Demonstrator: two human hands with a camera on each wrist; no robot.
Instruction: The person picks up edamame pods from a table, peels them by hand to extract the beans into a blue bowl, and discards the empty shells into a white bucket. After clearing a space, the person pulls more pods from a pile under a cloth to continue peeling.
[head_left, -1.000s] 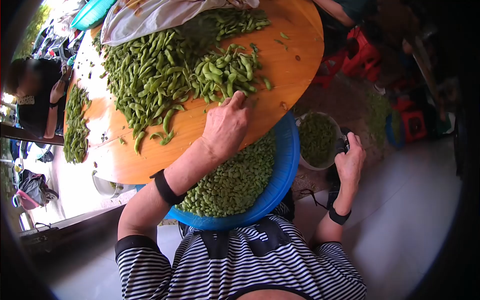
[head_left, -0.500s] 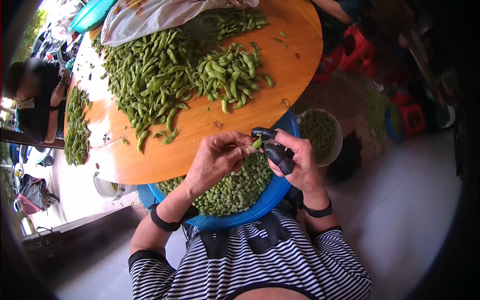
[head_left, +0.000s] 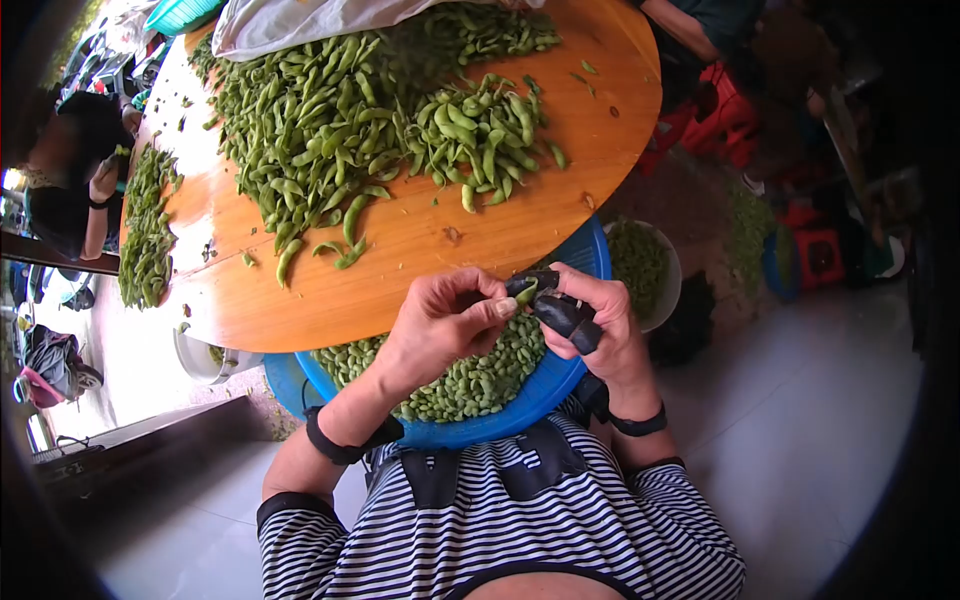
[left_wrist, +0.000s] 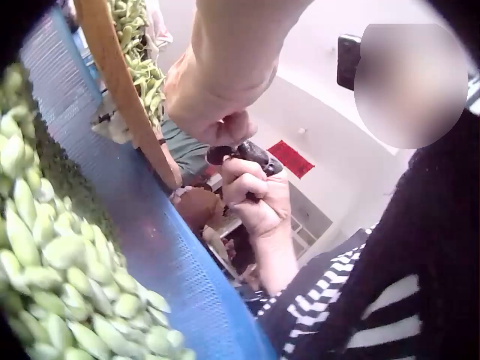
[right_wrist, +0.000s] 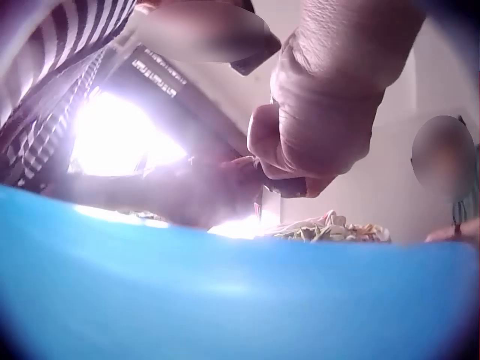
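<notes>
Over a blue basin (head_left: 595,255) full of shelled green beans (head_left: 470,375), both hands meet in the head view. My left hand (head_left: 440,320) pinches a green soybean pod (head_left: 527,292) between thumb and fingers. My right hand (head_left: 610,320) grips a black two-part tool (head_left: 568,322) whose exact kind I cannot tell. The pod's tip sits right at the black parts. In the left wrist view the right hand's fingers curl around the black tool (left_wrist: 255,157). The right wrist view shows its dark end (right_wrist: 289,184) under the fingers; the pod is hidden there.
A large heap of soybean pods (head_left: 320,140) and a smaller pile (head_left: 480,140) lie on the wooden table (head_left: 430,240), partly under a white cloth (head_left: 290,28). A bucket (head_left: 672,290) holding green scraps stands at right. Another person (head_left: 75,180) works at left.
My left hand has come back from the small pile with a pod in its fingers. My right hand has moved left and in over the basin, carrying the black tool. The two hands now meet.
</notes>
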